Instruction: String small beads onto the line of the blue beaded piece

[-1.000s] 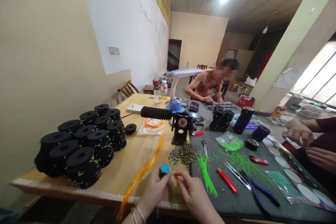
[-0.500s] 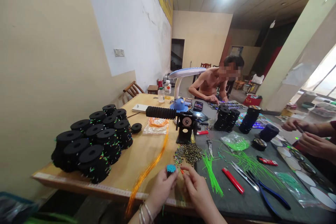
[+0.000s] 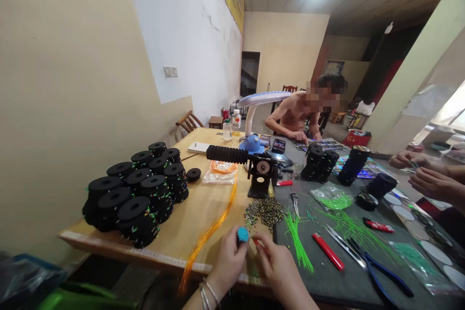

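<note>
My left hand (image 3: 229, 257) is closed around a small spool with a blue foam top (image 3: 242, 234), held just above the near edge of the wooden table (image 3: 196, 223). My right hand (image 3: 278, 265) is right beside it, fingers pinched on a tiny orange-red piece (image 3: 256, 241) that almost touches the spool. A long orange strand bundle (image 3: 209, 233) runs across the table to the left of my hands. Just beyond my fingers lies a pile of small dark beads (image 3: 264, 210).
Stacked black foam spools (image 3: 136, 191) fill the left of the table. A black winding tool (image 3: 250, 163) and blue lamp (image 3: 254, 126) stand mid-table. Green strands (image 3: 298, 240), a red lighter (image 3: 328, 251), scissors and blue pliers (image 3: 385, 271) lie on the dark mat. One person sits opposite; another's hands (image 3: 428, 177) work at right.
The view has swung left and down a little, so everything sits further right in frame. My hands stay together on the blue-topped spool, the right fingers now closer to it.
</note>
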### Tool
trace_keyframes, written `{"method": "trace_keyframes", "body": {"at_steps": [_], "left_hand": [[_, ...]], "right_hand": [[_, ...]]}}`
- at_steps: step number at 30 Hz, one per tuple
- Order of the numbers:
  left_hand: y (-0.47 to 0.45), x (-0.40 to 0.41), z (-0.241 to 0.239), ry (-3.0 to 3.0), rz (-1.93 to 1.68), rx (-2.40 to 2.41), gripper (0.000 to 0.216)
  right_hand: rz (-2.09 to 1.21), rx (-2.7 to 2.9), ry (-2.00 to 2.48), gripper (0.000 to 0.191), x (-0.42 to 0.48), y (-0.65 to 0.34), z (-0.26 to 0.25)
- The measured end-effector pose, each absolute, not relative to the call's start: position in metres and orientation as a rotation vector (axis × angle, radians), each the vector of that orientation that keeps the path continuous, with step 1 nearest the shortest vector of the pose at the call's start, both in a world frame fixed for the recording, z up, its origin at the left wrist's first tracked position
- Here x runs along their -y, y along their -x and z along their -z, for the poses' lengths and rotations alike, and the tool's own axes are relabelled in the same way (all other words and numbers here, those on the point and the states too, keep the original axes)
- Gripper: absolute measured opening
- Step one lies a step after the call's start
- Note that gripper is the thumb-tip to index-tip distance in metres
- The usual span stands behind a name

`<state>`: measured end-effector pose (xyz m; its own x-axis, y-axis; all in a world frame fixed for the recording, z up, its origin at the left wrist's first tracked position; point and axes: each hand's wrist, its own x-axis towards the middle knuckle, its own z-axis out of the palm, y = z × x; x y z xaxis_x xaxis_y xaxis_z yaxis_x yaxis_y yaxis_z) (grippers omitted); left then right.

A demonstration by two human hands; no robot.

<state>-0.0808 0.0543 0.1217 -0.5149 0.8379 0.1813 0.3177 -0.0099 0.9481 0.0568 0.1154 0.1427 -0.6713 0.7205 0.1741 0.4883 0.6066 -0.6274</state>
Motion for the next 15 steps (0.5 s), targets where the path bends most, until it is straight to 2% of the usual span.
{"method": "trace_keyframes", "body": {"at_steps": [3, 9, 15], "left_hand": [[0.077, -0.056, -0.122, -1.096, -1.567, -1.763, 0.019], [0.084, -0.063, -0.137, -0.701, -1.470, -1.396, 0.042], [0.099, -0.065, -0.150, -0.723, -1.278, -1.343, 0.041]], "right_hand": [[-0.790, 2.331, 0.976, 0.034, -0.114, -0.053, -0.135], [-1.016, 2.099, 0.806, 0.037, -0.117, -0.052, -0.127], [-1.012, 2.350, 0.683, 0.030, -0.123, -0.067, -0.146]]}}
